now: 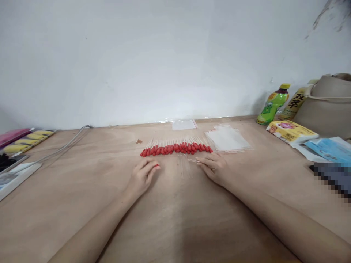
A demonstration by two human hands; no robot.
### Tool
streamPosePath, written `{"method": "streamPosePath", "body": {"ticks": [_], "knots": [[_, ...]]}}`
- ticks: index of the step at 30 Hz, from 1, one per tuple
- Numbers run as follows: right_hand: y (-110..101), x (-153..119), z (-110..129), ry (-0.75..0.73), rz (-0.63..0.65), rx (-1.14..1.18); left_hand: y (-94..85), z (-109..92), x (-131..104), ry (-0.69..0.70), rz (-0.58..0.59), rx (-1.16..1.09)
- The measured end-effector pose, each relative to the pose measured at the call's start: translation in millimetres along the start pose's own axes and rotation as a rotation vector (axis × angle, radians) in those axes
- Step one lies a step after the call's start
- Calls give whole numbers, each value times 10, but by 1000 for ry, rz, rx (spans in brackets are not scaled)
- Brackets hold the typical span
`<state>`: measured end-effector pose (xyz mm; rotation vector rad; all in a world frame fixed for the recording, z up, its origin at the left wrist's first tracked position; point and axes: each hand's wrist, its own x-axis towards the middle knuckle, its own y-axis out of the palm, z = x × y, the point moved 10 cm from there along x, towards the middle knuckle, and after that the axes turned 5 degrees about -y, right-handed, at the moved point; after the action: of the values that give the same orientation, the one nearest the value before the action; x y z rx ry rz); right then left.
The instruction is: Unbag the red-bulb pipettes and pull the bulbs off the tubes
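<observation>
Row of droppers w/ red rubbery bulbs (177, 148) mid-surface, bulbs facing near, thin clear stems fanned to the far side. A few loose clear tubes (185, 170) lie just near of the row, btwn the 2 hands. Left hand (144, 173): fingers closed on a small red bulb (156, 166), mostly hidden. Right hand (214, 168): fingers pinched on a slim clear tube (193, 160), pointing left.

Surface (153, 226): light-brown, wood-look, faint grain, darker shadow at near middle. Stack of thin, translucent plastic bags (229, 138) right of the row; 1 more flat bag (183, 125) far, by the wall (137, 54), which is plain white w/ scuffs at far right.

Right side: green bottle w/ yellow cap (271, 106), yellow-label bottle (294, 104), soft beige bag (326, 106), yellow pack (292, 131), blue pack (329, 148), pixelated dark flat item (331, 179). Left side: grey cable (65, 148), yellow & black pack (30, 140), pink pack (15, 137).
</observation>
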<state>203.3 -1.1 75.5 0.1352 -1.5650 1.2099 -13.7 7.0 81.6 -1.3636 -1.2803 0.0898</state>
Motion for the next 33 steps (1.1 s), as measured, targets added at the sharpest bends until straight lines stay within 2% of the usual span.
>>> {"method": "streamPosePath", "body": {"ticks": [4, 8, 11, 13, 15, 18, 28, 33], "knots": [[118, -46, -95, 99, 60, -126, -218, 527, 31, -284, -106, 44], [145, -50, -123, 146, 92, -137, -349, 1121, -82, -625, -149, 37], [136, -27, -136, 174, 100, -128, -377, 1410, -220, -811, -192, -26], [138, -11, -124, 175, 94, -128, -322, 1534, -300, -915, -153, -19], [166, 2, -93, 161, 96, -129, -229, 1600, -342, -969, -82, -11], [224, 15, -35, 144, 108, -127, -151, 1596, -331, -948, -43, -15], [392, 28, 60, 191, 264, -81, -184, 1431, -277, -890, -54, 34], [388, 52, 99, 171, 276, -76, -183, 1426, -254, -856, -91, 1]]}}
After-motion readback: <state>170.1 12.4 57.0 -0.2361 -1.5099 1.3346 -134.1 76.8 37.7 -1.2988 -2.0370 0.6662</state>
